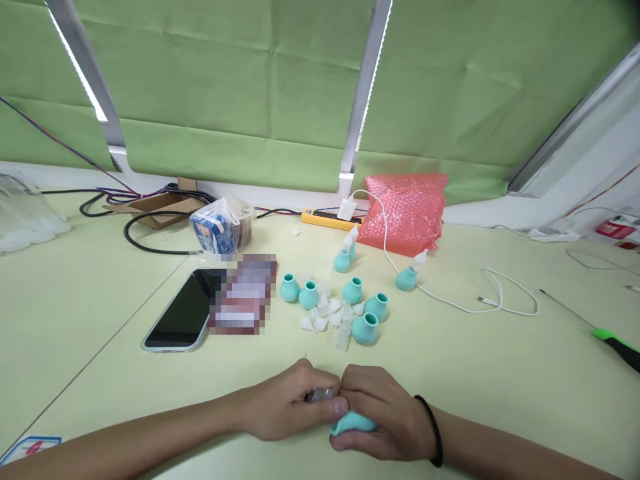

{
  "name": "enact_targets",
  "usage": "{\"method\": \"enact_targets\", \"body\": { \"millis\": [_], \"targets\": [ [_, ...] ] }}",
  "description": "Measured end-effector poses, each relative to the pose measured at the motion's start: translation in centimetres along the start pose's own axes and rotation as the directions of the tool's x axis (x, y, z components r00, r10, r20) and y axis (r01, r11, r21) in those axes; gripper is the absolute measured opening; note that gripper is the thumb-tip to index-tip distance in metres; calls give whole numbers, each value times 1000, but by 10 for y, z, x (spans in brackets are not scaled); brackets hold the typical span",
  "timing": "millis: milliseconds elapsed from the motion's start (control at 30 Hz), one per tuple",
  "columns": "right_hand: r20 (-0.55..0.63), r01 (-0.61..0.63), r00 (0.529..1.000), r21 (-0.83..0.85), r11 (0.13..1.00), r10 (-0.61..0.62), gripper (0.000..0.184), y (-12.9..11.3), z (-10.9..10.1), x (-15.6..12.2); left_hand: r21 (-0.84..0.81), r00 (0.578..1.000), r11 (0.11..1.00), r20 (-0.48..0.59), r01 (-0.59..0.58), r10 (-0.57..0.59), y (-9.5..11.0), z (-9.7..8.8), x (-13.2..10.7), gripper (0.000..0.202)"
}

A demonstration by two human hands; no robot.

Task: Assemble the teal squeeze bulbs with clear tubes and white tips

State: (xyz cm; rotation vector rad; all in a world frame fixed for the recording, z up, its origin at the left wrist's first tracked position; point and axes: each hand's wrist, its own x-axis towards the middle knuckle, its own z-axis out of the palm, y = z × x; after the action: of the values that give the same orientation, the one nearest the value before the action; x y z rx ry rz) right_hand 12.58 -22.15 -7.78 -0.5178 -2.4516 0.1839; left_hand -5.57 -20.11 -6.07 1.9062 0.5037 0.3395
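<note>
Teal bulb point(356, 421) clasped in curled right hand point(387, 412); left hand point(293, 401) alongside, apparently pinching clear piece point(324, 394).

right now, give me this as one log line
left hand: holding clear piece | right hand: holding teal bulb | hands close together | ahead: open teal bulbs, white tips | far right: screwdriver

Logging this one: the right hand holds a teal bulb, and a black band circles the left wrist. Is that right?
Not quite. The head view shows the black band around the right wrist, not the left. The right hand does hold a teal bulb.
</note>
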Motion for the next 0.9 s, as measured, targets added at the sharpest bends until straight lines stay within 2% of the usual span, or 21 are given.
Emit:
{"method": "enact_targets", "body": {
  "millis": [67,100,133,167,233,267,300,333,367,400,467,600,667,733,800,833,900],
  "targets": [
    [25,137,990,-50,989,-136,21,0,-1,0,-261,990,958,108,114,-89,2,-2,1,41],
    [25,192,981,-65,979,-191,19,1,-2,0,-341,983,926,141,161,-119,2,-4,1,44],
    [6,226,974,-69,972,-226,19,1,-2,1,-368,980,911,144,184,-139,3,-7,1,45],
    [-35,229,972,-65,971,-232,19,2,-3,1,-328,983,928,106,176,-149,3,-10,1,44],
    [-162,175,970,-51,983,-181,20,4,-4,2,-34,994,994,-28,103,-104,1,-17,1,40],
    [-209,160,964,-48,986,-167,20,5,-5,2,196,994,978,-88,76,-59,-1,-20,1,36],
    [-244,155,956,-51,987,-163,19,6,-6,2,420,990,906,-143,61,-1,-4,-22,2,33],
    [-264,147,952,-52,988,-155,19,7,-6,2,603,985,796,-162,56,53,-9,-24,4,30],
    [-276,140,950,-51,989,-149,20,8,-7,2,729,982,682,-169,65,86,-14,-25,5,27],
    [-284,137,948,-50,989,-146,20,9,-8,2,801,978,592,-185,94,95,-19,-25,7,24],
    [-317,135,937,-66,989,-149,22,12,-12,1,852,964,494,-250,173,93,-28,-26,10,20],
    [-419,60,897,-199,978,-141,25,27,-23,-6,833,936,511,-324,214,137,-37,-27,12,27],
    [-518,-51,849,-276,960,-104,24,41,-31,-8,804,923,549,-358,228,141,-38,-27,12,29],
    [-682,-183,727,-300,936,-77,22,56,-38,-8,769,910,591,-392,243,136,-37,-26,11,28],
    [-794,-313,608,-243,918,-2,18,72,-44,-7,755,903,614,-400,230,153,-36,-25,10,29],
    [-820,-366,570,-196,910,53,17,79,-46,-6,757,903,616,-395,217,168,-35,-25,10,29],
    [-824,-461,537,-106,881,182,18,91,-49,-6,768,905,610,-380,195,190,-33,-23,9,28]
  ]
}}
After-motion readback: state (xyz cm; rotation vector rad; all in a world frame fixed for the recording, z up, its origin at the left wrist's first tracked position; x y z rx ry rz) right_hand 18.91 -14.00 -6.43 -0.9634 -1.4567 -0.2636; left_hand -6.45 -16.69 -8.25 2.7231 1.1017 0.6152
